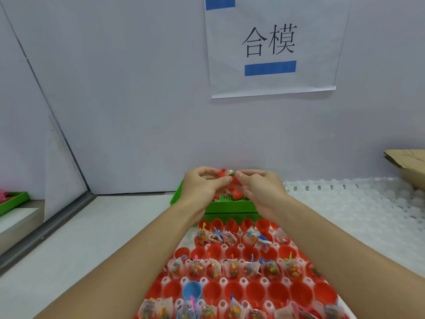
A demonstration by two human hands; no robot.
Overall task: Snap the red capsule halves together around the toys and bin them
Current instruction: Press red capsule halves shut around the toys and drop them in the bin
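Note:
Both hands meet above the green bin at the far side of the table. My left hand and my right hand pinch a red capsule between them, with a clear toy packet poking out of its top. Inside the bin lie other red capsules. In front of me a white tray holds rows of open red capsule halves, and several of them contain small bagged toys. One blue half sits among the red ones.
A stack of empty white trays fills the right side. A cardboard box stands at the far right. Another green bin sits beyond a partition on the left. A paper sign hangs on the wall ahead.

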